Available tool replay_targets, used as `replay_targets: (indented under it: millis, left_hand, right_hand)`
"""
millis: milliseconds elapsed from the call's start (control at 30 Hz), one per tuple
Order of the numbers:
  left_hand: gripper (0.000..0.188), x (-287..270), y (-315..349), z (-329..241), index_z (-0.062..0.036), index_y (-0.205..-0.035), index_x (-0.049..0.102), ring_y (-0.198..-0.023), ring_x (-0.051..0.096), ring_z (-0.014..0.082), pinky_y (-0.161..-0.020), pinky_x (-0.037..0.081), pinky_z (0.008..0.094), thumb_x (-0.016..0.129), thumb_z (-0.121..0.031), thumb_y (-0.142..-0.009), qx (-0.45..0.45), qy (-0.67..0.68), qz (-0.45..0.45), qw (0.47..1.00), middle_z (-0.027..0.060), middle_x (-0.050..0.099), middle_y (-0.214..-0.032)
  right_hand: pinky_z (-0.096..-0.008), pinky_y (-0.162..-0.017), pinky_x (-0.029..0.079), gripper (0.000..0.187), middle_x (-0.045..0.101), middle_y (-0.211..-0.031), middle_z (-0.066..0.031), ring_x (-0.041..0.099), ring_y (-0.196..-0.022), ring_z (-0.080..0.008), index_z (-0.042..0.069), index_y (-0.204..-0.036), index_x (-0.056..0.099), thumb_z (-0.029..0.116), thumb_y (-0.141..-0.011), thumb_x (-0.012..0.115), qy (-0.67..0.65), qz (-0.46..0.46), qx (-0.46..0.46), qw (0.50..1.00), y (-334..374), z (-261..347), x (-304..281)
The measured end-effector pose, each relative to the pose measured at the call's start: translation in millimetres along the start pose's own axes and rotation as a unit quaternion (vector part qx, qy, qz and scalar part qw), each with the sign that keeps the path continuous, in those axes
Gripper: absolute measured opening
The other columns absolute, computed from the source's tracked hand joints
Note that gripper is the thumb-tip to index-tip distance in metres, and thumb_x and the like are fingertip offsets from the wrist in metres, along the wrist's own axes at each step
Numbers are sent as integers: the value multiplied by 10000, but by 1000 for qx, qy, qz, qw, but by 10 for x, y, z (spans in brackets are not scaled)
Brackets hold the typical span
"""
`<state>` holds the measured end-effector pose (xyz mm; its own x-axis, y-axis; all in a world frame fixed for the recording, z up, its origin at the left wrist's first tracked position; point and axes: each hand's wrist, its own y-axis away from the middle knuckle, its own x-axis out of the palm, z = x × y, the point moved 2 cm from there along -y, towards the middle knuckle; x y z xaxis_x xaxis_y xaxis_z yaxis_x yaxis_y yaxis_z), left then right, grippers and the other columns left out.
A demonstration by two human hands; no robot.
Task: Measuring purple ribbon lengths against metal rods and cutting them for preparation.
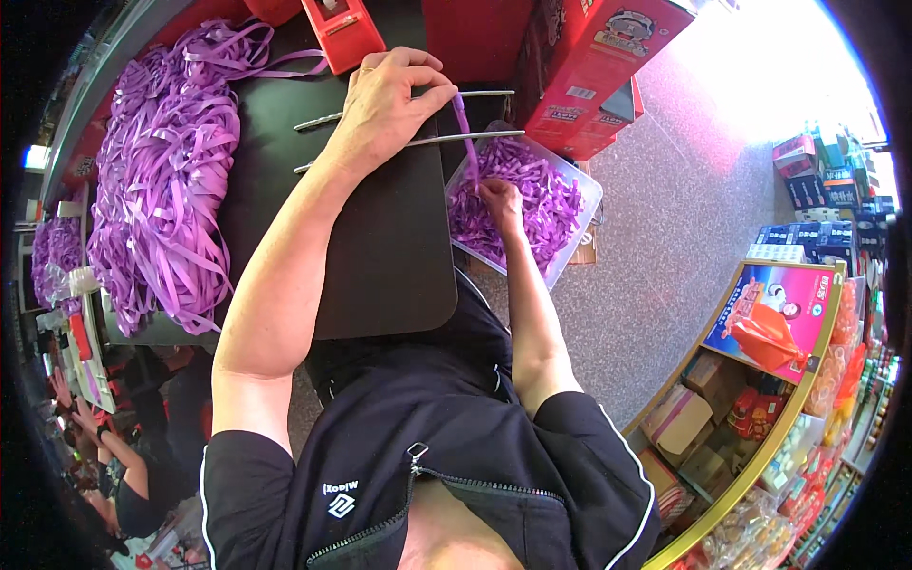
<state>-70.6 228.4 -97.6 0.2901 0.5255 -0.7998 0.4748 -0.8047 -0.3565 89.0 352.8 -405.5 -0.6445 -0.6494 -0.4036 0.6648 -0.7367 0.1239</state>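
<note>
My left hand [389, 106] is bent over two thin metal rods [480, 136] at the table's right edge. Its thumb and fingers are closed at the upper end of a purple ribbon [464, 122], though the exact grip is partly hidden. That ribbon runs down, taut, to my right hand [501, 203], whose fingertips pinch its lower part. My right hand is over a translucent plastic bin [593, 197], which holds many short purple ribbon pieces [540, 195]. On the table's left lies a large heap of long purple ribbon [166, 171], with one strand trailing toward the red device.
The dark table [385, 275] has a red device [344, 34] at its far side. Tall red cartons [579, 90] stand beyond the bin. A gold-edged display counter [803, 385] is at right. Another person's arm [123, 461] shows at lower left.
</note>
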Motion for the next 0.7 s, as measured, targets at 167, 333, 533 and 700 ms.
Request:
replay_targets:
  millis: [167,333,533,700]
  left_hand:
    - [203,-26,7,-14,-100,-938,730,-1148,490,265,-1006,372,387,659,-274,-860,-9,4,9,1000,29,614,-1162]
    - [211,-34,-2,-20,-91,-943,728,-1152,488,262,-1009,370,382,657,-273,-863,-21,9,23,999,29,611,-1171]
    - [237,3,-55,-2,-92,-981,729,-1159,488,265,-1011,366,390,639,-285,-878,-16,17,44,999,63,602,-1195]
    - [239,11,-27,43,-86,-972,727,-1180,478,272,-1023,354,392,631,-286,-885,2,-10,33,999,58,596,-1219]
  right_hand:
    - [-276,-711,503,208,715,-834,-94,655,-757,-126,32,-956,714,181,-810,715,-81,-18,16,996,-36,-69,95]
    - [-278,-707,507,234,705,-866,-98,663,-761,-162,39,-1003,684,186,-823,708,0,-57,-41,998,106,-51,172]
    - [-384,-714,495,242,590,-853,-107,598,-803,-288,59,-863,558,129,-738,753,67,-109,-187,974,386,-100,170]
    - [-389,-763,506,244,565,-989,-99,572,-939,-296,98,-920,622,111,-713,750,108,-130,-297,940,797,255,-34]
